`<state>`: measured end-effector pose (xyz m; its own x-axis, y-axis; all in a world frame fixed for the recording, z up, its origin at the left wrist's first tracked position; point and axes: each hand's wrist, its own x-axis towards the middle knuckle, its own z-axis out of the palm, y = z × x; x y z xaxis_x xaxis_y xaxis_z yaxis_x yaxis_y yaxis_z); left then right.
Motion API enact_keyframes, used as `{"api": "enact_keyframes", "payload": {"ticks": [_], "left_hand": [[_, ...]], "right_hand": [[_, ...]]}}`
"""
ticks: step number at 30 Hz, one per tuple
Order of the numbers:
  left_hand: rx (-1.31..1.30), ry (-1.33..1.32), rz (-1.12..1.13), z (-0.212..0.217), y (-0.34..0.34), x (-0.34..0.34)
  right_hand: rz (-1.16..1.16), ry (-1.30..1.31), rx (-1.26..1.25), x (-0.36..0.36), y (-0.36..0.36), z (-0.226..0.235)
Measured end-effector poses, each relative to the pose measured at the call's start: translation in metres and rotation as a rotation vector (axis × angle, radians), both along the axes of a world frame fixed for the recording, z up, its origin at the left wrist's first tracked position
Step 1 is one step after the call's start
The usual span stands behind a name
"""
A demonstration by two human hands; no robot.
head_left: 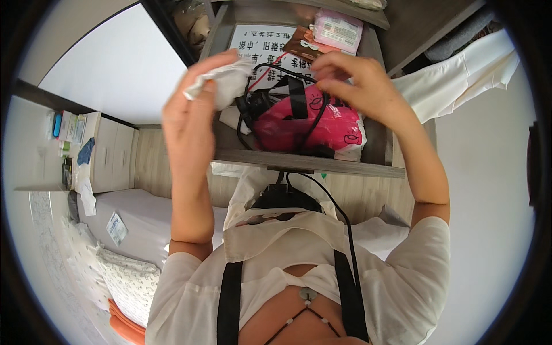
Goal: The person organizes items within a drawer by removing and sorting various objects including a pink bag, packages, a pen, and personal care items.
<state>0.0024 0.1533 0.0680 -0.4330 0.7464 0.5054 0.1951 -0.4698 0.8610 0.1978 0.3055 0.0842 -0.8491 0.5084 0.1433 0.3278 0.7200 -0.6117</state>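
Note:
My left hand point(192, 106) is closed on a crumpled white piece point(227, 80), thin like tissue or soft wrapping. It is held over the left side of an open grey wooden drawer point(339, 166). Over the drawer's right side is my right hand point(365, 86), its fingers curled and the thumb tip at a looped black cable point(322, 118). That cable arches above a bright pink plastic package point(339, 129) with a black strap-like piece point(296, 98) across it. A dark plug or connector point(256, 106) sits at the package's left end.
Deeper in the drawer lie a printed white sheet point(253, 37), a brown packet point(302, 43) and a pale pink pack point(339, 31). White cloth point(454, 80) hangs at the right. A bed point(144, 213) and white cabinet point(109, 155) stand left. Another black cable point(339, 210) runs down my front.

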Motion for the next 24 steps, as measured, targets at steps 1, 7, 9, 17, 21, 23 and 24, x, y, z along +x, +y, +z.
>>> {"api": "enact_keyframes", "payload": {"ticks": [1,7,9,17,21,23,24], "left_hand": [[-0.015,-0.039,0.05,-0.001,-0.004,-0.01],[-0.039,-0.23,0.16,-0.003,-0.019,-0.034],[-0.058,-0.304,0.129,-0.004,-0.019,-0.032],[-0.073,-0.16,0.226,-0.009,-0.021,-0.034],[-0.146,-0.162,0.14,-0.005,-0.019,-0.028],[-0.167,-0.13,0.099,-0.004,-0.014,-0.021],[-0.165,-0.144,0.069,-0.003,-0.012,-0.017]], "right_hand": [[-0.051,-0.05,0.023,0.007,0.004,0.001],[0.119,-0.217,-0.077,0.028,0.009,-0.02],[0.139,-0.264,-0.112,0.019,-0.003,-0.007],[-0.184,0.169,0.258,0.03,0.005,0.048],[-0.273,0.383,-0.113,0.021,-0.001,0.051],[-0.276,0.45,-0.202,0.013,-0.007,0.047],[-0.268,0.483,-0.176,0.009,-0.008,0.046]]}}
